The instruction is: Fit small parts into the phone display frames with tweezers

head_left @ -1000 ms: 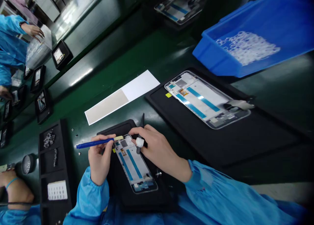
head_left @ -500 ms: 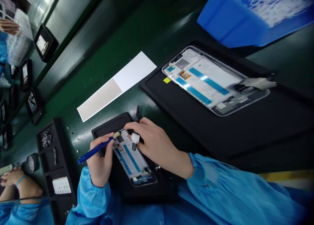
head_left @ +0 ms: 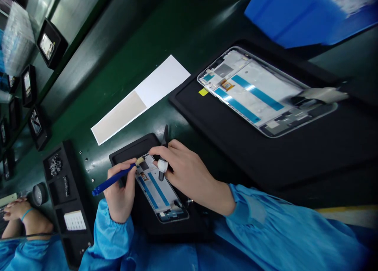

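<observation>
My left hand is closed around a blue pen-shaped tool, its pale tip over the upper left corner of a phone frame. Two blue strips run along the frame's silvery inside, and the frame lies tilted in a black tray. From the other side my right hand reaches over the frame's top end, fingertips at its edge. Dark tweezers are tucked in that hand, pointing away from me. A white wrap covers one fingertip. What the right fingertips press on is hidden.
A larger-looking phone frame lies on a black mat at right, below a blue bin. A white strip lies ahead. At left stand a compartment tray with small parts and a co-worker's hands.
The view has shifted slightly. My hands keep the same hold and place over the frame. At far left, a co-worker's hand by the clear plastic has gone out of view.
</observation>
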Demonstrator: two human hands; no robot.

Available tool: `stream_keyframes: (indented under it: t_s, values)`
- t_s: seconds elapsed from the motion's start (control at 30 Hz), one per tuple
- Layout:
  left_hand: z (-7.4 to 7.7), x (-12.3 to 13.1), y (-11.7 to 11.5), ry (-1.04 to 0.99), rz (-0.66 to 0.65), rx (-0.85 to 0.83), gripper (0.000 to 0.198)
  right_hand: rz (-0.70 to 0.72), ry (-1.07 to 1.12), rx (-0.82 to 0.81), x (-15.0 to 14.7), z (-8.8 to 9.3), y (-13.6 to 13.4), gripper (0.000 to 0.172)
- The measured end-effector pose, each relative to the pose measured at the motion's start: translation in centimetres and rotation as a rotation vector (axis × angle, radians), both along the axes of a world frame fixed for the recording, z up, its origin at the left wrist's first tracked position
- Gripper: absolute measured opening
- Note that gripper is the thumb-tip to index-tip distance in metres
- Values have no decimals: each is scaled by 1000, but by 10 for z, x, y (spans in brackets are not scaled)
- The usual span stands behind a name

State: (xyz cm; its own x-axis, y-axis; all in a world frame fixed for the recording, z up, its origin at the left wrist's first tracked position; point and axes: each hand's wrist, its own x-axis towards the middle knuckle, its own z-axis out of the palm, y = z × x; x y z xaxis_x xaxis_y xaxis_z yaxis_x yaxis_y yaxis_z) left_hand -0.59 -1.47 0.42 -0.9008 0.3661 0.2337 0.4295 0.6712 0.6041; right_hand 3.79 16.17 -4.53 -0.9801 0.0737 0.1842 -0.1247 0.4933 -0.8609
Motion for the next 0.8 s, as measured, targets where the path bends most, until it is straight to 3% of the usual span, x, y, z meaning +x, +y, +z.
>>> stream_keyframes:
  t_s: [0.43, 0.8]
  values:
    - [1, 0, 0, 11, -36, -9, 18, 5, -16, 3, 1, 0, 1, 28]
    - [11, -2, 4, 74, -145, -177, 18, -4, -13, -8, 1, -1, 0, 20]
